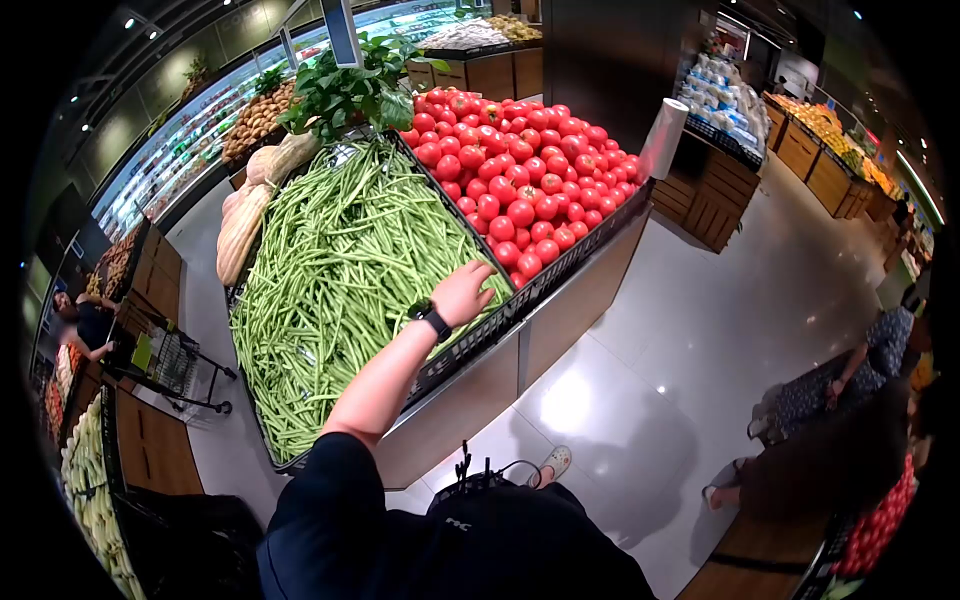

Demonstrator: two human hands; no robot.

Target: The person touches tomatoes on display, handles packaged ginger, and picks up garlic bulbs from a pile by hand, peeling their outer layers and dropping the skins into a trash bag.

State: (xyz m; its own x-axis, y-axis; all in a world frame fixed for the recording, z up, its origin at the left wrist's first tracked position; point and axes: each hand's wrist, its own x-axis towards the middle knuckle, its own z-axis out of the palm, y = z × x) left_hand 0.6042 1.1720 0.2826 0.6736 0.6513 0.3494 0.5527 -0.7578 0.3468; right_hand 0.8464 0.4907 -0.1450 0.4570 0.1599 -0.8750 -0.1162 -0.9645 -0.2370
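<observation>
My left hand (463, 292), with a black watch on the wrist, is over the front right edge of a bin of long green beans (345, 250). Its fingers are slightly apart, and no item shows in them. Just beyond it, a black divider separates the beans from a heap of red tomatoes (520, 170). Whether the fingertips touch the beans is hard to tell. My right hand is out of view.
Pale squashes (243, 225) and a leafy plant (350, 85) border the beans. A roll of bags (663, 138) stands by the tomatoes. A shopping cart (172, 362) and a person (90, 320) are at left; other people (865, 365) are at right.
</observation>
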